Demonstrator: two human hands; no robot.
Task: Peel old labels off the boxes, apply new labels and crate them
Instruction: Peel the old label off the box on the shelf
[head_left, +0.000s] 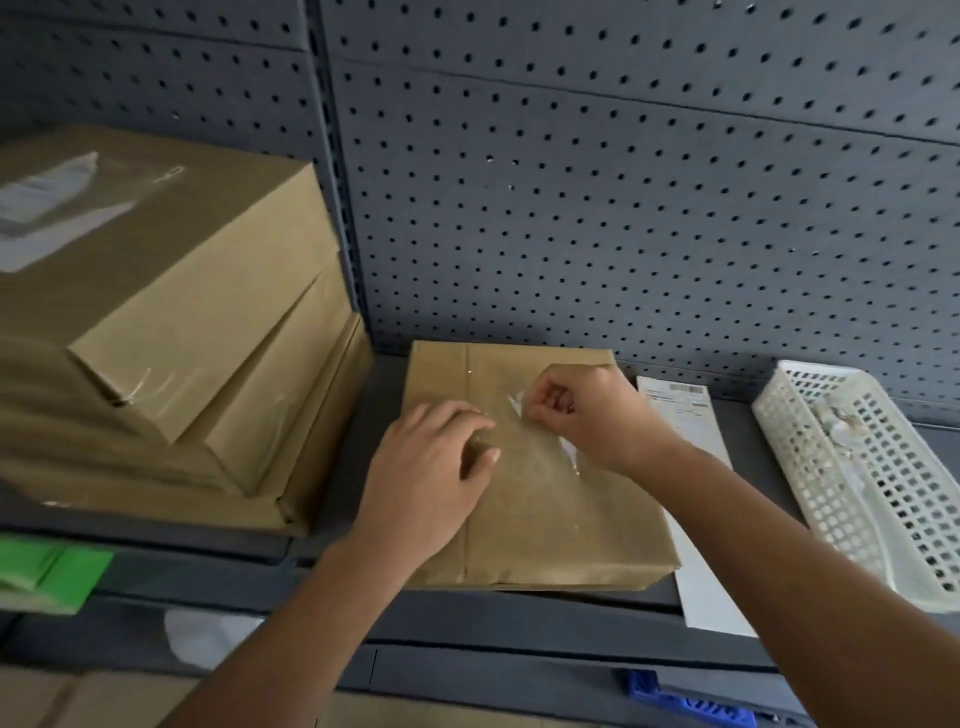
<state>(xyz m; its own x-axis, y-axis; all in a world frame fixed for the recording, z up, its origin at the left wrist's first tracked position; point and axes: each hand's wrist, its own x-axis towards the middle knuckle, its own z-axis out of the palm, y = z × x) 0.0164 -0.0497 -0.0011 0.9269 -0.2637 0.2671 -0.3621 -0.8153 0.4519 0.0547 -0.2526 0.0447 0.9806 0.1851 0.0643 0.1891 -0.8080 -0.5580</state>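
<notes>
Box (545, 519) lies between stacked boxes (182, 322) and label sheet (698, 436), basket (909, 483) beyond.

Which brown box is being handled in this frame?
The single flat box lying apart on the shelf: left hand presses it, right hand pinches label remnants. The stacked boxes at left are untouched.

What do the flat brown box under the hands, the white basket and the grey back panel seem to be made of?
Flat brown box: apparently cardboard or kraft-paper wrap, matte tan, straight seam, shiny tape film on top. White lattice basket: likely moulded plastic, slightly glossy, regular square openings. Grey perforated back panel: probably painted sheet metal, matte, even rows of holes.
</notes>
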